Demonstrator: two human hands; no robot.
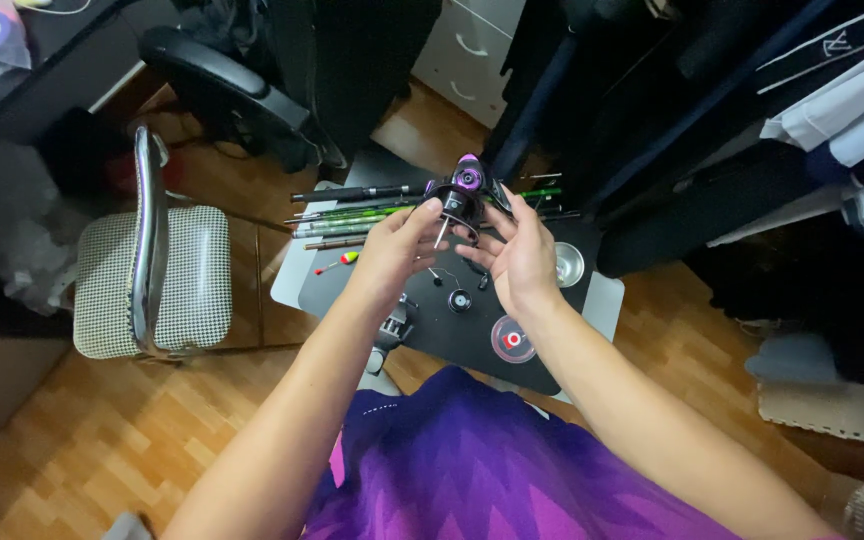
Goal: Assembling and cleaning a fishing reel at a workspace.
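Above dark mat [432,325], fishing reel [464,192] between both hands' fingers [422,215].

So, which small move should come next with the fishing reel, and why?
Probably lower the fishing reel toward the black mat. Both the left hand and right hand hold it in the air, while small loose parts lie on the mat below.

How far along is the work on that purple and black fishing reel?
Looks like mid-way, as far as I can tell. Laid out already: rod sections and a line spool on the dark mat. In hand: the left hand and right hand hold the fishing reel above the mat. Left: small parts lie loose below, and a silver round piece sits unattached.
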